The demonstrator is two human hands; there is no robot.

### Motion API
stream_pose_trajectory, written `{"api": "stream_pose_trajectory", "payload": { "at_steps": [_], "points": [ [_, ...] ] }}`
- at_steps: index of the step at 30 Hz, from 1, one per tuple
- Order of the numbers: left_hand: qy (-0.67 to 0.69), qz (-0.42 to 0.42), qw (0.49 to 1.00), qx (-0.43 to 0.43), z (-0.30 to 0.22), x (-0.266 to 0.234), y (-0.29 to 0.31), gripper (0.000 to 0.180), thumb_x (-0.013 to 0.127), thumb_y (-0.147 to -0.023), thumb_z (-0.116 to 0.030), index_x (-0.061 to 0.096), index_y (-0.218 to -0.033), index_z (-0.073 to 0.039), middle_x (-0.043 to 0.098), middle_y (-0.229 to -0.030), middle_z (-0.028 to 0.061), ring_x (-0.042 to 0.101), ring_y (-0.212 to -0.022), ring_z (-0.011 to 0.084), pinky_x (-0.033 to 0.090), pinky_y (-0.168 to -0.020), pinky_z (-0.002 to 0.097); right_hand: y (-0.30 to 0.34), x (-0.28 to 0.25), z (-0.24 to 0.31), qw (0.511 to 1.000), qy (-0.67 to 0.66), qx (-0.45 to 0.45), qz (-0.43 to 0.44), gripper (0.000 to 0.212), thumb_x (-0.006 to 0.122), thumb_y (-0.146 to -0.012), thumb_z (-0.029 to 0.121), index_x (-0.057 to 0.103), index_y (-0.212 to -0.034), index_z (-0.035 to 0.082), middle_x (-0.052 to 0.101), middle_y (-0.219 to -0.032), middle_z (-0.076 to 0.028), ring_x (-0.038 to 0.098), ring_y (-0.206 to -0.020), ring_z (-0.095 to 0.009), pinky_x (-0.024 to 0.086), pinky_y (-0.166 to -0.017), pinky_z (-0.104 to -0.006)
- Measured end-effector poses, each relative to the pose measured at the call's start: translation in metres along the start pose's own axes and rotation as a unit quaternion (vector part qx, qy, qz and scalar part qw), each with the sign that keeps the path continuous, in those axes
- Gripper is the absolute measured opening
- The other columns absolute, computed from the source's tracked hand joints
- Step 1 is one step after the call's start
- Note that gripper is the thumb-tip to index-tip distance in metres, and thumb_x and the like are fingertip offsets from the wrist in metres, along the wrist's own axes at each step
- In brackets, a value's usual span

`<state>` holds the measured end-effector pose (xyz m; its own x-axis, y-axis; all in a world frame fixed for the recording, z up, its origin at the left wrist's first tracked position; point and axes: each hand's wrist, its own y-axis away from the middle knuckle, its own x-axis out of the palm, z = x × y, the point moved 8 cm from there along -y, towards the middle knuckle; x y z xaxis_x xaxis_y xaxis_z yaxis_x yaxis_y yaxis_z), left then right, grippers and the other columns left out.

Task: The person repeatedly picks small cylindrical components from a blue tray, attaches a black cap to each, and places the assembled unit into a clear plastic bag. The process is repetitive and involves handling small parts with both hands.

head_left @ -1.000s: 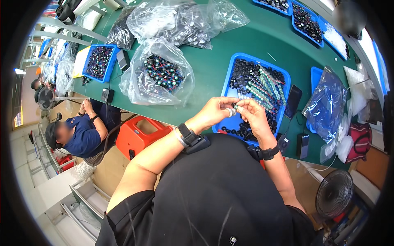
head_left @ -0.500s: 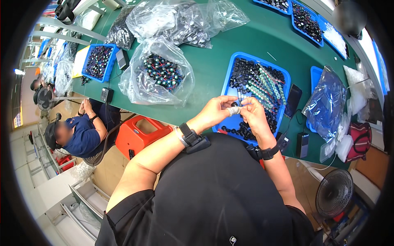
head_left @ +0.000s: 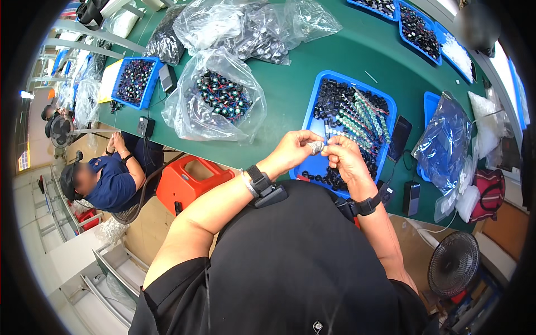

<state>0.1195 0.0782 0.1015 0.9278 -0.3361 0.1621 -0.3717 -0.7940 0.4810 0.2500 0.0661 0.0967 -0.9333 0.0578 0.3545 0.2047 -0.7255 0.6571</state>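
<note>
My left hand (head_left: 300,147) and my right hand (head_left: 344,154) meet over the near part of a blue tray (head_left: 308,113). The fingers of both are closed in a pinch, fingertips almost touching. Between them stands a thin dark stick-like piece (head_left: 327,129), its lower end at my right fingertips. Whitish wrapping (head_left: 316,147) covers a fingertip of my left hand. Whatever my left fingers pinch is too small and hidden to name. In the tray lie many black round caps (head_left: 329,92) and a fan of green circuit-board strips (head_left: 363,114) with red wires.
Left of the tray sits an open clear bag (head_left: 223,97) of small wired boards. A phone (head_left: 400,134) and a bagged blue tray (head_left: 444,131) lie to the right. Beyond a red stool (head_left: 192,181), a seated person (head_left: 111,181) is at the left. A fan (head_left: 453,262) stands lower right.
My right fingers have curled in and turned at the fingertips, and the dark stick-like piece now shows more plainly. My left hand has barely moved.
</note>
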Motion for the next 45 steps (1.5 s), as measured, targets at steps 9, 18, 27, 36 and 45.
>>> {"api": "stream_pose_trajectory", "payload": {
  "at_steps": [9, 18, 27, 36, 45],
  "points": [
    [0.056, 0.027, 0.998, -0.014, -0.003, 0.002, 0.008, 0.039, 0.061, -0.086, -0.004, 0.052, -0.123, 0.004, 0.061, -0.106, 0.0079, 0.058, -0.095, 0.0123, 0.047, -0.085, 0.0247, -0.004, 0.000, 0.012, 0.982, 0.130, -0.137, -0.002, 0.013, 0.062, -0.082, 0.002, 0.057, -0.094, 0.001, 0.060, -0.073, -0.001, 0.047, -0.058, -0.005, 0.037, -0.053, -0.0181],
    [0.076, 0.038, 0.996, -0.012, -0.016, 0.003, 0.009, 0.042, 0.059, -0.085, 0.000, 0.051, -0.126, 0.003, 0.060, -0.107, 0.0082, 0.057, -0.098, 0.0124, 0.045, -0.089, 0.0251, 0.002, -0.004, 0.007, 0.978, 0.131, -0.160, 0.005, 0.021, 0.060, -0.087, 0.001, 0.064, -0.107, 0.001, 0.064, -0.089, -0.001, 0.057, -0.079, -0.005, 0.045, -0.068, -0.0187],
    [0.064, 0.026, 0.998, -0.015, -0.012, 0.003, 0.009, 0.042, 0.061, -0.083, 0.001, 0.053, -0.125, 0.003, 0.061, -0.104, 0.0075, 0.057, -0.097, 0.0115, 0.047, -0.088, 0.0252, 0.007, -0.001, 0.012, 0.975, 0.119, -0.188, 0.005, 0.018, 0.061, -0.087, 0.002, 0.064, -0.105, 0.001, 0.064, -0.087, 0.000, 0.056, -0.074, -0.003, 0.045, -0.066, -0.0180],
    [-0.028, 0.012, 0.999, 0.022, -0.010, 0.005, 0.008, 0.041, 0.061, -0.085, -0.002, 0.053, -0.124, 0.003, 0.063, -0.102, 0.0093, 0.059, -0.094, 0.0126, 0.048, -0.085, 0.0260, 0.004, -0.003, 0.008, 0.967, 0.126, -0.219, -0.038, 0.013, 0.062, -0.084, -0.002, 0.062, -0.096, 0.002, 0.060, -0.079, 0.003, 0.050, -0.066, -0.001, 0.041, -0.058, -0.0164],
    [-0.101, -0.015, 0.994, 0.048, -0.015, 0.004, 0.007, 0.041, 0.062, -0.086, -0.005, 0.053, -0.126, 0.001, 0.063, -0.100, 0.0080, 0.058, -0.089, 0.0110, 0.049, -0.081, 0.0257, 0.008, -0.001, 0.014, 0.954, 0.143, -0.255, -0.070, 0.012, 0.061, -0.084, -0.003, 0.060, -0.093, 0.002, 0.058, -0.075, 0.004, 0.046, -0.061, 0.001, 0.037, -0.054, -0.0155]
  ]
}}
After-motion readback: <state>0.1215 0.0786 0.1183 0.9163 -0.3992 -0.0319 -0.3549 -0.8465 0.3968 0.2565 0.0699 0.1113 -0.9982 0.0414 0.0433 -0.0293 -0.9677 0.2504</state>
